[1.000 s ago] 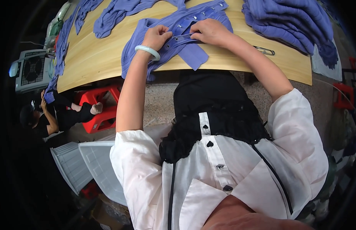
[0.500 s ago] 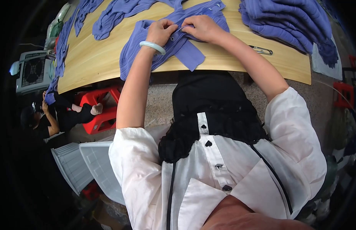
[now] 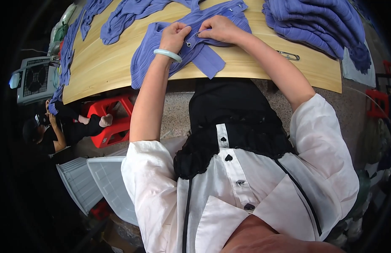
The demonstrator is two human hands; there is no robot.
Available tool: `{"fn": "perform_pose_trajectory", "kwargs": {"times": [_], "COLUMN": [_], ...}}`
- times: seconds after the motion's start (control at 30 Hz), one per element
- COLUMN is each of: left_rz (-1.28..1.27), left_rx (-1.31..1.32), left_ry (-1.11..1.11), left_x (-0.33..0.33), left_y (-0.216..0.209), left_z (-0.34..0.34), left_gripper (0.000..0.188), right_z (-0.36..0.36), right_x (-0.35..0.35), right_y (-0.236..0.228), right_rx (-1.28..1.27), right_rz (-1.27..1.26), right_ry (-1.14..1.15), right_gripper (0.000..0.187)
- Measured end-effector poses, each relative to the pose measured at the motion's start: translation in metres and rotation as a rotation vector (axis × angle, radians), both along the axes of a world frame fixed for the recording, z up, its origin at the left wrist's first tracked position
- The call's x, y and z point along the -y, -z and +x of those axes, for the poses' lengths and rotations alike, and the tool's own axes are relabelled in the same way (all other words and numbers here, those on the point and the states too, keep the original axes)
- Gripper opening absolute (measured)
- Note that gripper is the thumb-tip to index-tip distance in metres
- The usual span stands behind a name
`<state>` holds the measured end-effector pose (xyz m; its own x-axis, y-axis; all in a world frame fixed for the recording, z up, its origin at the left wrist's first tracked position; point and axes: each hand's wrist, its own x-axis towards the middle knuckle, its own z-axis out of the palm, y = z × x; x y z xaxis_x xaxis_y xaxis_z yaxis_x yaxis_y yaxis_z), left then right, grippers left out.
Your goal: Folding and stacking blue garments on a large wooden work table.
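A violet-blue ribbed knit cardigan (image 3: 151,52) lies spread at the near edge of the table, its button band running between my hands. My left hand (image 3: 174,38) is closed in a pinch at the band, a pale green bangle (image 3: 167,54) on its wrist. Just to the right, my right hand (image 3: 220,30) pinches the band's edge beside a button; its fingertips partly hide the spot. One small round button (image 3: 188,44) shows below my left fingertips. A flap of the knit hangs toward me at the table edge.
Folded violet-blue knits (image 3: 313,25) are stacked at the right on the wooden table (image 3: 246,63). A slim metal tool (image 3: 289,55) lies near my right forearm. More knits (image 3: 128,19) lie far left. Beyond the left edge sit a co-worker (image 3: 44,130) and a red stool (image 3: 113,122).
My hands have drawn slightly apart at the button band, the left one shifting a little left. A button between them shows more plainly now. The cardigan has barely moved.
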<state>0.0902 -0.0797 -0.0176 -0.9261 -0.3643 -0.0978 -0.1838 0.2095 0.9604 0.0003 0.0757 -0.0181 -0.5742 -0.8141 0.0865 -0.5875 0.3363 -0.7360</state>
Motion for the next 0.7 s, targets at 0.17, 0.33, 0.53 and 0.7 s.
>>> {"fn": "perform_pose_trajectory", "kwargs": {"times": [0.17, 0.33, 0.53, 0.7], "left_rz": [-0.047, -0.128, -0.163, -0.239], "left_rx": [0.076, 0.346, 0.196, 0.092], "left_ry": [0.049, 0.128, 0.092, 0.098], "left_x": [-0.004, -0.006, -0.008, -0.006], "left_y": [-0.002, -0.011, 0.001, 0.008], "left_z": [0.003, 0.001, 0.002, 0.003], "left_gripper": [0.013, 0.013, 0.013, 0.013], "right_z": [0.002, 0.004, 0.005, 0.009], "right_x": [-0.001, -0.001, 0.0, -0.001], "right_y": [0.003, 0.007, 0.009, 0.004], "right_rx": [0.0, -0.032, -0.011, 0.052], "right_rz": [0.001, -0.031, -0.015, 0.012], "right_ry": [-0.008, -0.016, -0.019, -0.026], "right_gripper": [0.025, 0.023, 0.022, 0.022]}}
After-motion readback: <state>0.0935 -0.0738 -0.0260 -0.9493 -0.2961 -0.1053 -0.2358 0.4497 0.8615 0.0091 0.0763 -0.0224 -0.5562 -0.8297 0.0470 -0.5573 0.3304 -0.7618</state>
